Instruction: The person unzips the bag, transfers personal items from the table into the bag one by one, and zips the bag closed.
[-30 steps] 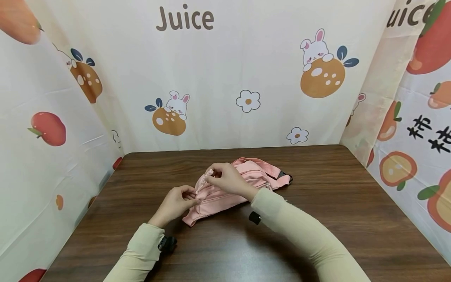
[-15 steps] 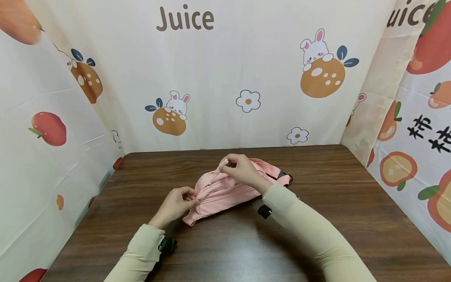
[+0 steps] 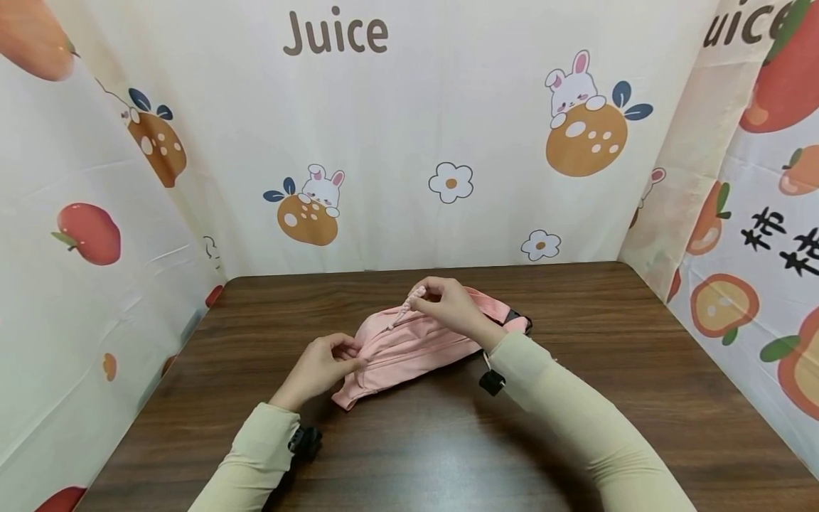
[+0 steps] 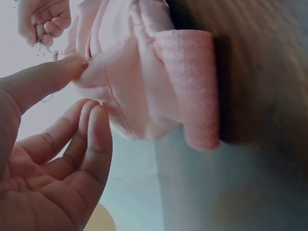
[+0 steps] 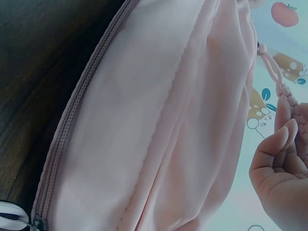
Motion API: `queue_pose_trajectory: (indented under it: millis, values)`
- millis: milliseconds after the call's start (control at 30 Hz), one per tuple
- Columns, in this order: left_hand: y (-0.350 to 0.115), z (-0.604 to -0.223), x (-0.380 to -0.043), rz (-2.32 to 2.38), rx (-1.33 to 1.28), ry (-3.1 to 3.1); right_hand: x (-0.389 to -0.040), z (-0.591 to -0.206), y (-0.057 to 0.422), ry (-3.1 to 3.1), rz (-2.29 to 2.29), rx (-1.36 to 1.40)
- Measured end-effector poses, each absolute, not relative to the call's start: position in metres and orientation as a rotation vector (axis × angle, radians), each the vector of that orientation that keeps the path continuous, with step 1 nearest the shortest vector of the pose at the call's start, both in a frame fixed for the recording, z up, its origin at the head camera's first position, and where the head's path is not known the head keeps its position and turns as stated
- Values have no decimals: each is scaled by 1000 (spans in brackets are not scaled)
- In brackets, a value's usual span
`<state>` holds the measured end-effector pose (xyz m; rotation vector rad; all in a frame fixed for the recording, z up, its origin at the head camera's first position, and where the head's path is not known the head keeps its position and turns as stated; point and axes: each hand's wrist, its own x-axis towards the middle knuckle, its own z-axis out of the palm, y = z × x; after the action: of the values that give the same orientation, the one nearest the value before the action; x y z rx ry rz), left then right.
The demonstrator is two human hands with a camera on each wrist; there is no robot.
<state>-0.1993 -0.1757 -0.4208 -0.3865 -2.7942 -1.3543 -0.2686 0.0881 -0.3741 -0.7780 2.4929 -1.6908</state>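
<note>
A pink waist bag (image 3: 416, 359) lies aslant on the table in the head view. My left hand (image 3: 320, 370) pinches the fabric at its left end, beside a short webbing tab (image 4: 190, 86) seen in the left wrist view. Between thumb and fingers, my right hand (image 3: 451, 306) holds a braided zipper pull (image 3: 402, 313), drawn taut above the bag's upper edge. The right wrist view shows this pull's cord (image 5: 273, 70) joined to the bag's far edge. A second zipper (image 5: 67, 130) runs along the near side, with a pale loop pull (image 5: 14, 214) at its end.
The bag's strap and black buckle (image 3: 517, 318) lie at its right end, partly behind my right hand. Under everything is a dark wooden table (image 3: 397, 455). Printed curtains (image 3: 397, 142) enclose it at the back and both sides.
My right hand has moved rightward and slightly up along the bag's upper edge, carrying the zipper pull with it. My left hand stays at the bag's left end.
</note>
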Motion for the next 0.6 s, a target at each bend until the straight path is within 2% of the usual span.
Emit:
queue_pose_trajectory:
  millis: [333,600]
  values:
    - [-152,-413,-204,-1216,-453,-2673,-260,-370,87,2484,-1664,-820]
    - [-151,-413,-204,-1135,-468,-2644,-259,-370,90,2525,-1663,-833]
